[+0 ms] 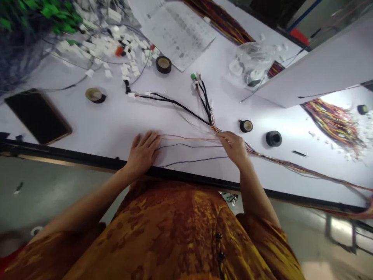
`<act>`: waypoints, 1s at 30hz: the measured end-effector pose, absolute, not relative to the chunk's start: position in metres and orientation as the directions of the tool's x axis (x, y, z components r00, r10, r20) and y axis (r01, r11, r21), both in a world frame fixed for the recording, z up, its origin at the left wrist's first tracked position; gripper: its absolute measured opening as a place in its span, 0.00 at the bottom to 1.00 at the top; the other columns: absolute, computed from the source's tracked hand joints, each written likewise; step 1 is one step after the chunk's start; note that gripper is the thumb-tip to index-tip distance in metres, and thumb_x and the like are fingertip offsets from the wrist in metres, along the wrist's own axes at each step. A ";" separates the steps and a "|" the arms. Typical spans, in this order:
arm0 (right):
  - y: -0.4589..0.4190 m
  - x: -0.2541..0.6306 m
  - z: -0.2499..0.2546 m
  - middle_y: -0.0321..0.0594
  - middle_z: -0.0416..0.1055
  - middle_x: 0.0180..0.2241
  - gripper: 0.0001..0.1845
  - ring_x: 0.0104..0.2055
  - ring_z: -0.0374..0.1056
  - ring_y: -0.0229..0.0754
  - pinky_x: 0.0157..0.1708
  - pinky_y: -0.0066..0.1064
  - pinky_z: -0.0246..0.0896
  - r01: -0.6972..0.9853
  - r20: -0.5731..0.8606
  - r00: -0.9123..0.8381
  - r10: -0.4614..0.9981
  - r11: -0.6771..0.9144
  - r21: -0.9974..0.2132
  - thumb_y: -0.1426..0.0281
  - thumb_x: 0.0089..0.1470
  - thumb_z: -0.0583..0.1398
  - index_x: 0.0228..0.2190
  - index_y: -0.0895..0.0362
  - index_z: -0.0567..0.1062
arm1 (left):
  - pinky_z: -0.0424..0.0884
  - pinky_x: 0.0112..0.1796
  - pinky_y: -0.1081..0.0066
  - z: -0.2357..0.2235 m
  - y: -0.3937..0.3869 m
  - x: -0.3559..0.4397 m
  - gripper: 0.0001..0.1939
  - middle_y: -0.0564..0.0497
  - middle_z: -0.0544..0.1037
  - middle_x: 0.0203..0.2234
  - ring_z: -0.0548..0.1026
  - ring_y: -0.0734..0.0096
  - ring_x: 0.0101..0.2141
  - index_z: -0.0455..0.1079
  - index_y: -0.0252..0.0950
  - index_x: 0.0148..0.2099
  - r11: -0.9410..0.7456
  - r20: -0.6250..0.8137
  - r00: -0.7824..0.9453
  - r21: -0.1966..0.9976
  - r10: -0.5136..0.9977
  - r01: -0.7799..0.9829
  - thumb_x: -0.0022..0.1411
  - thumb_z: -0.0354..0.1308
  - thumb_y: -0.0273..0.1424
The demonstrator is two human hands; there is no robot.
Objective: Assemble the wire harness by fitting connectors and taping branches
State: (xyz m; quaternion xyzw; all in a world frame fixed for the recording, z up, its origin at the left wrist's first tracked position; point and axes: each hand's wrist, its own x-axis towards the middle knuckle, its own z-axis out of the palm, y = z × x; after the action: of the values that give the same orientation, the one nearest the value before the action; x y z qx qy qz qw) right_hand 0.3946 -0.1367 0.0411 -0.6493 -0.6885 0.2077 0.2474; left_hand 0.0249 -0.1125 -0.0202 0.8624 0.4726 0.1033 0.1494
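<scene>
A wire harness (186, 109) with black-taped branches lies across the white table. Its branches end in small white connectors (131, 95) and a green connector (193, 76). My left hand (143, 151) rests flat near the table edge, fingers stretched out over the ends of several loose red, yellow and dark wires (186, 146). At the harness's branching point my right hand (234, 147) has its fingers closed on the wire bundle. From there the bundle (303, 168) runs on to the right edge of the table.
Black tape rolls (163, 64) lie about, one (246, 125) near my right hand. A phone (37, 116) is at the left. White connectors (128, 50), a printed sheet (180, 33) and a plastic bag (252, 62) lie farther back. A white panel (317, 58) stands at the right.
</scene>
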 end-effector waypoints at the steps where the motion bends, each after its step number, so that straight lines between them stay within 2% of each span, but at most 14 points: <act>1: -0.144 0.393 0.039 0.47 0.78 0.44 0.14 0.47 0.73 0.47 0.50 0.42 0.69 0.826 0.045 -0.054 0.998 0.070 -0.560 0.70 0.62 0.55 0.44 0.56 0.78 | 0.50 0.66 0.46 -0.021 -0.112 0.025 0.24 0.46 0.62 0.67 0.58 0.52 0.68 0.63 0.42 0.67 -0.512 0.042 0.536 0.364 0.843 0.778 0.72 0.47 0.36; 4: -0.159 0.382 0.028 0.52 0.75 0.51 0.18 0.55 0.69 0.53 0.57 0.49 0.64 0.898 0.015 -0.081 0.997 0.079 -0.432 0.73 0.60 0.54 0.49 0.58 0.76 | 0.48 0.66 0.45 -0.022 -0.110 0.025 0.25 0.46 0.61 0.68 0.57 0.52 0.68 0.62 0.43 0.68 -0.507 0.045 0.533 0.385 0.845 0.772 0.71 0.48 0.37; 7: -0.170 0.368 0.021 0.52 0.75 0.47 0.18 0.51 0.70 0.54 0.55 0.49 0.66 0.911 -0.028 -0.132 0.991 0.110 -0.397 0.71 0.61 0.54 0.49 0.59 0.76 | 0.48 0.66 0.43 -0.020 -0.106 0.021 0.25 0.46 0.60 0.68 0.56 0.51 0.69 0.62 0.43 0.67 -0.479 0.035 0.506 0.385 0.862 0.789 0.70 0.49 0.37; 9: -0.173 0.360 0.018 0.53 0.76 0.46 0.19 0.50 0.70 0.55 0.53 0.50 0.67 0.920 -0.045 -0.126 0.991 0.100 -0.380 0.69 0.62 0.53 0.52 0.60 0.74 | 0.50 0.66 0.43 -0.014 -0.099 0.016 0.23 0.45 0.62 0.67 0.58 0.50 0.68 0.66 0.42 0.65 -0.481 0.028 0.514 0.399 0.857 0.781 0.69 0.49 0.36; 13: -0.163 0.349 0.008 0.57 0.75 0.50 0.24 0.51 0.72 0.57 0.52 0.50 0.67 0.945 -0.088 -0.033 0.996 0.003 -0.326 0.69 0.62 0.53 0.58 0.63 0.69 | 0.63 0.62 0.53 0.005 -0.064 -0.002 0.19 0.42 0.74 0.59 0.70 0.56 0.60 0.74 0.38 0.54 -0.501 0.080 0.548 0.530 0.832 0.684 0.70 0.49 0.39; 16: -0.150 0.339 0.006 0.55 0.76 0.48 0.23 0.46 0.73 0.56 0.45 0.47 0.69 0.953 -0.092 0.025 0.995 -0.051 -0.298 0.68 0.62 0.54 0.56 0.61 0.71 | 0.68 0.57 0.61 0.019 -0.014 -0.025 0.19 0.42 0.79 0.52 0.76 0.60 0.54 0.74 0.35 0.51 -0.422 0.186 0.391 0.580 0.901 0.697 0.70 0.49 0.39; 19: -0.142 0.329 0.009 0.51 0.74 0.42 0.15 0.42 0.71 0.52 0.43 0.43 0.68 0.936 -0.019 -0.091 0.996 0.079 -0.342 0.66 0.63 0.55 0.42 0.58 0.79 | 0.72 0.51 0.62 0.020 0.047 -0.048 0.15 0.41 0.80 0.45 0.78 0.58 0.46 0.74 0.33 0.48 -0.242 0.184 0.167 0.537 0.969 0.808 0.65 0.52 0.33; 22: -0.138 0.320 0.012 0.51 0.72 0.46 0.14 0.47 0.67 0.52 0.49 0.47 0.64 0.888 0.074 -0.233 0.970 0.243 -0.391 0.64 0.63 0.57 0.31 0.56 0.80 | 0.71 0.49 0.61 0.011 0.102 -0.061 0.15 0.40 0.79 0.46 0.77 0.58 0.44 0.74 0.33 0.49 -0.075 0.137 0.010 0.478 0.990 0.875 0.61 0.56 0.31; 26: -0.136 0.311 0.012 0.45 0.70 0.56 0.13 0.58 0.63 0.53 0.55 0.50 0.59 0.800 0.091 -0.341 0.936 0.339 -0.495 0.64 0.62 0.60 0.28 0.53 0.80 | 0.70 0.49 0.61 0.000 0.144 -0.061 0.18 0.41 0.78 0.46 0.76 0.58 0.42 0.72 0.35 0.51 -0.070 0.133 0.009 0.462 0.991 0.884 0.59 0.59 0.33; 30: -0.130 0.306 0.011 0.45 0.72 0.54 0.08 0.58 0.64 0.53 0.55 0.52 0.60 0.752 0.111 -0.363 0.925 0.362 -0.551 0.65 0.60 0.61 0.30 0.53 0.79 | 0.68 0.50 0.61 0.001 0.171 -0.052 0.14 0.41 0.78 0.46 0.74 0.60 0.42 0.74 0.35 0.48 -0.121 0.174 0.041 0.474 0.984 0.872 0.62 0.54 0.32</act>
State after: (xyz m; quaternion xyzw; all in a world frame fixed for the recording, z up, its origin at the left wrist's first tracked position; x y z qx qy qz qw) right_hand 0.3057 -0.1300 0.0106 -0.5249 -0.7988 0.2088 0.2067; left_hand -0.0520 0.1713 0.0015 0.7116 0.6522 0.2323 0.1198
